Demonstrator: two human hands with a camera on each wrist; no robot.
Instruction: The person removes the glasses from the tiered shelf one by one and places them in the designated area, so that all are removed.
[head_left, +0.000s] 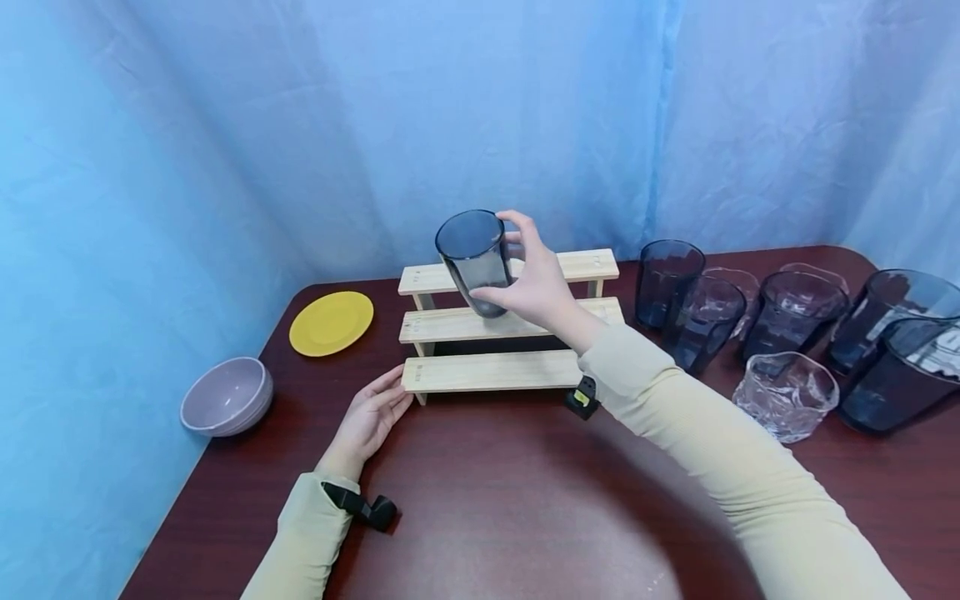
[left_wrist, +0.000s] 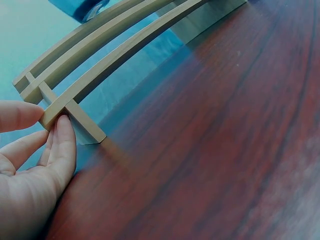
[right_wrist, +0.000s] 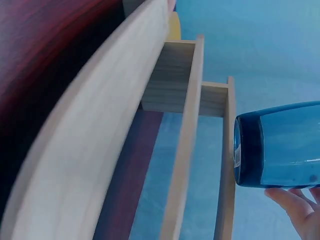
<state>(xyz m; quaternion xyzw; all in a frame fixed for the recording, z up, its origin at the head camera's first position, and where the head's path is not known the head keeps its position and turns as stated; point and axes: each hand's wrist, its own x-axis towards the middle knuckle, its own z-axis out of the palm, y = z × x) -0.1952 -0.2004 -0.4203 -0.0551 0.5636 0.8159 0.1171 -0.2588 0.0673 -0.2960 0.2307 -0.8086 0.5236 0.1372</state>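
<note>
My right hand (head_left: 542, 283) grips a dark blue-grey glass tumbler (head_left: 474, 262) by its side, thumb on the near side and fingers round toward the rim. The tumbler is slightly tilted in front of the upper steps of a three-step wooden display rack (head_left: 487, 372). In the right wrist view the tumbler's base (right_wrist: 245, 150) appears close to the farthest plank; whether they touch I cannot tell. At the rack's left end, my left hand (head_left: 369, 421) pinches the end of the lowest plank (left_wrist: 75, 95) between thumb and fingers. No other item stands on the rack.
To the left lie a yellow plate (head_left: 332, 323) and a lilac bowl (head_left: 228, 396) near the table edge. Several dark tumblers (head_left: 667, 283) and a clear wavy glass (head_left: 786, 396) crowd the right side. A blue curtain (head_left: 480, 108) hangs behind the brown table (head_left: 487, 500).
</note>
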